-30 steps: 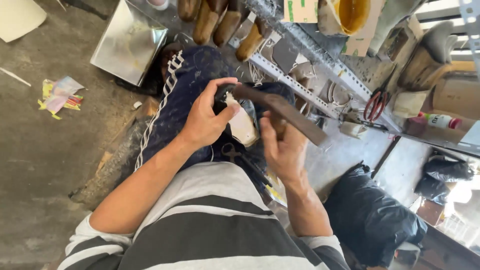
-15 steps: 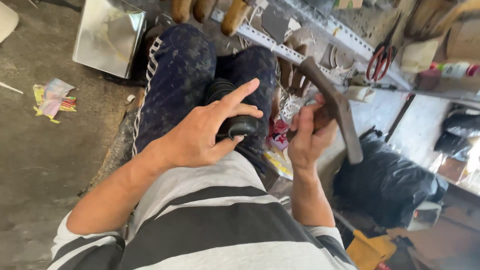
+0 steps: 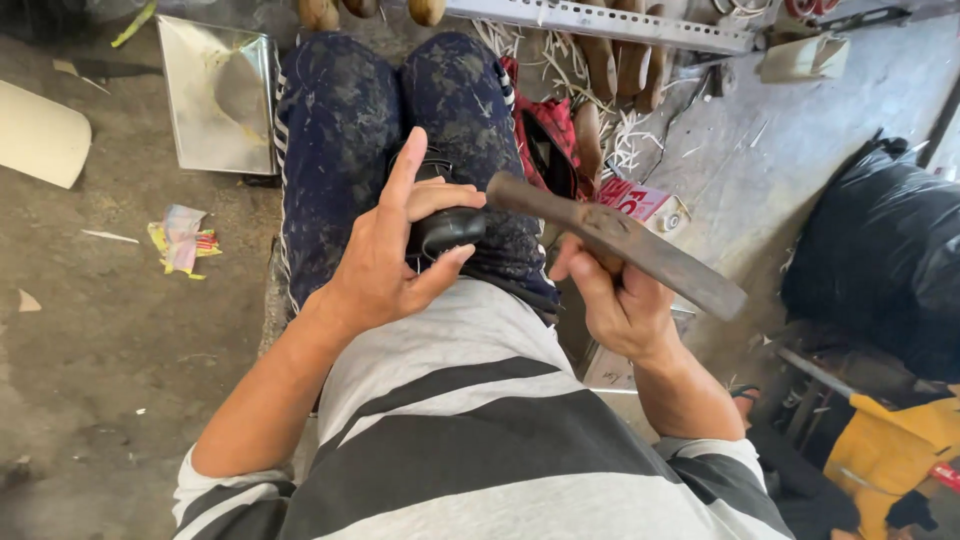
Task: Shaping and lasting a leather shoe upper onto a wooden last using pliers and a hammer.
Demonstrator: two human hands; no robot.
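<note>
We've got tight room at the lap: hands [image 3: 390,260] and [image 3: 620,300] sit close over the knees [image 3: 400,110], w/ the long dark bar [image 3: 620,245] slanting across btwn them. Ahead, the metal rail [image 3: 600,18] and wooden blocks [image 3: 615,65] block reach. Right side: black bag [image 3: 880,260] crowds in. Left, floor [image 3: 100,330] is open bar the metal tray [image 3: 215,95] and paper scraps [image 3: 180,240].

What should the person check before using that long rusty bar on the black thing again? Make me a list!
1. Left hand grips the black object on the lap: ok.
2. Right hand wraps the rusty bar firmly: ok.
3. Bar tip sits at the black object: ok.
4. Left index finger raised, away from the bar tip: ok.
5. Left thumb clear of the tip: not ok, it lies right beside it.
6. What the black object is: cannot tell.
</note>
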